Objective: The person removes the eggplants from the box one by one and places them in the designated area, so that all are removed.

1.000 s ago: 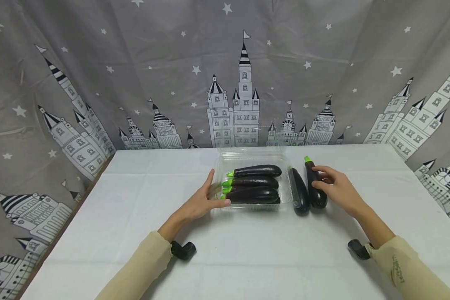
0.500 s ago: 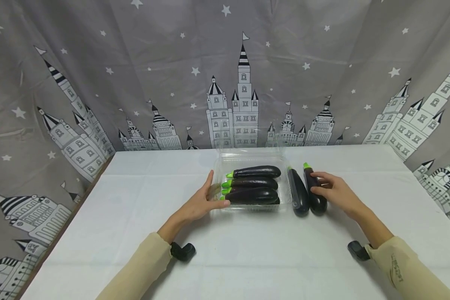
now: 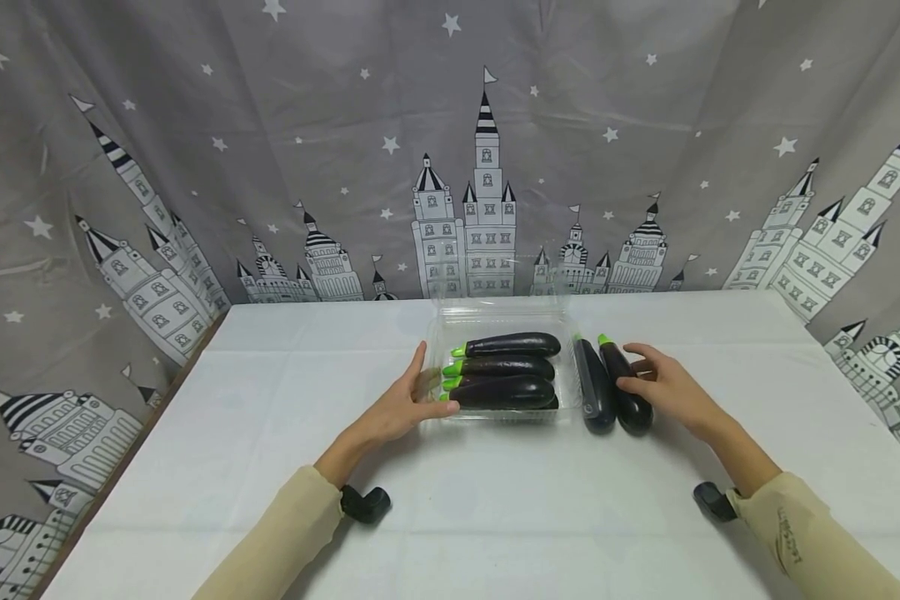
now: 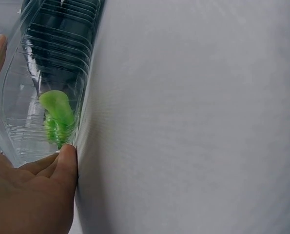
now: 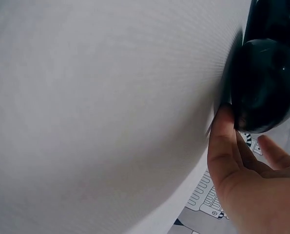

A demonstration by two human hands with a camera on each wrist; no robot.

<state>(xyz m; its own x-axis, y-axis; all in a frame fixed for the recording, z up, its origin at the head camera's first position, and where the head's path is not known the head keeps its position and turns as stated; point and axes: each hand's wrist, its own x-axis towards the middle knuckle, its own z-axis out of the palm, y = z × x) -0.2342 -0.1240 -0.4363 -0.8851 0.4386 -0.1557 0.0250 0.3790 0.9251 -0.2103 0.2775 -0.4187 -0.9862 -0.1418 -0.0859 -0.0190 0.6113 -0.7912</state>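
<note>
White cloth covers the table (image 3: 495,517), and nearest the viewer two beige sleeves run in from the bottom corners, each with a small black wrist camera (image 3: 366,503) sitting on the cloth just beside the cuff. Farther in, the left hand (image 3: 401,404) lies with straight, relaxed fingers against the left end of a clear plastic tray (image 3: 570,371), thumb along the near left corner and fingertips up along the left wall; it presses the wall without curling round it. The left wrist view shows the same contact, a fingertip touching the ribbed clear wall with green stems just behind it. Inside the tray lie dark purple eggplants (image 3: 504,379), stacked side by side lengthwise left to right, their green stems (image 3: 453,368) all at the left end.

To the right of the tray two more eggplants lie on the cloth, pointing near to far with stems at the far end. The loose eggplant by the tray (image 3: 594,385) rests just beside the tray's right wall. The right-hand eggplant (image 3: 624,385) touches it, and the right hand (image 3: 666,387) grips this one, thumb on its near left side and fingers curled over its top; the right wrist view shows the thumb against its rounded dark end.

Beyond the table's far edge hangs a grey curtain (image 3: 270,167) printed with white castles and stars
</note>
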